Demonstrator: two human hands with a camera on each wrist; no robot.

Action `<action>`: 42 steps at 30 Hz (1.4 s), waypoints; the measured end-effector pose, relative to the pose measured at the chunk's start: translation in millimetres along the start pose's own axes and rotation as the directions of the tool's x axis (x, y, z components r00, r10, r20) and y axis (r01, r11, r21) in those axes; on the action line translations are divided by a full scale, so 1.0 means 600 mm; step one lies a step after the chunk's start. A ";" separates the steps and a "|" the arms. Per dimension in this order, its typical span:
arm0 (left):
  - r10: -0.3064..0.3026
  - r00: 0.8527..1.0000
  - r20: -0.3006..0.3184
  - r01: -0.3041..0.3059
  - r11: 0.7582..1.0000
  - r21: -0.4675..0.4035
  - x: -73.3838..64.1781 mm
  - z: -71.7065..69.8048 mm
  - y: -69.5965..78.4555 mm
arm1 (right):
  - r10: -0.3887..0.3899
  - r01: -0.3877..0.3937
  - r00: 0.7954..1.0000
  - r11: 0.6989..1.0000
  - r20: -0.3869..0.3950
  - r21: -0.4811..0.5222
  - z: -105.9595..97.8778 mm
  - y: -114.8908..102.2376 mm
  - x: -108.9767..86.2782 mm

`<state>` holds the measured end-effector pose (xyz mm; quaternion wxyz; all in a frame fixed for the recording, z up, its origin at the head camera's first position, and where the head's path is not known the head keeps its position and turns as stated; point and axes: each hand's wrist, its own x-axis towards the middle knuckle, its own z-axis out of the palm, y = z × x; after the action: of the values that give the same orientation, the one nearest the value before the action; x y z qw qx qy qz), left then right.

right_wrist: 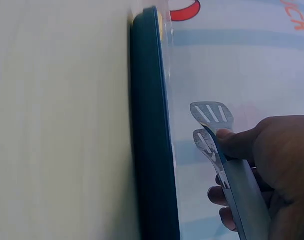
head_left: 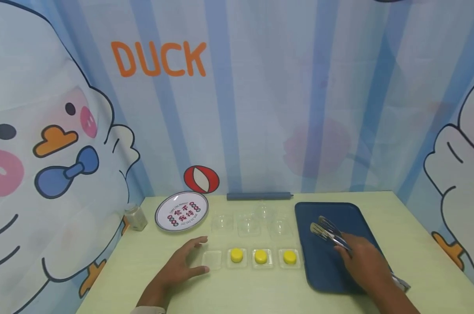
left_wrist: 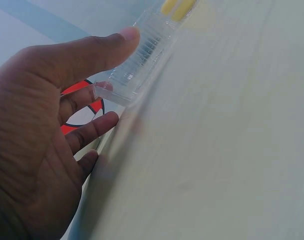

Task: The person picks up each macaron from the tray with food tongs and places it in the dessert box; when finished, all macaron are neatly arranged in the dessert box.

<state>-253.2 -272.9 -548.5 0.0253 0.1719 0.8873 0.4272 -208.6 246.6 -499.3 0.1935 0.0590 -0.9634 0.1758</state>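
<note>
My right hand (head_left: 362,261) grips metal tongs (head_left: 328,231) with slotted ends, above the dark blue tray (head_left: 339,279). In the right wrist view the two slotted heads stand apart, with nothing between them. My left hand (head_left: 178,266) is beside the leftmost clear plastic box base (head_left: 211,260), thumb and fingers spread around its near side; whether they touch it I cannot tell. To the right stand three similar box bases, each holding a round yellow cake-like piece (head_left: 236,255), (head_left: 261,256), (head_left: 290,257).
Behind the bases lie several clear domed lids (head_left: 249,226). A printed white plate (head_left: 182,211) is at the back left, near a small shaker-like jar (head_left: 135,217). A grey-blue rod (head_left: 259,196) lies along the table's back edge, before a printed curtain (head_left: 260,87).
</note>
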 end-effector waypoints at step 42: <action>-0.019 1.000 -0.010 0.019 0.999 0.031 0.000 -0.002 0.008 | 0.112 -0.104 0.990 0.990 0.084 -0.100 0.001 0.033 0.006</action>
<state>-251.8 -271.0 -544.3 0.0224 0.1618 0.8955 0.4140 -215.7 264.5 -504.4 0.1431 0.0052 -0.9802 0.1369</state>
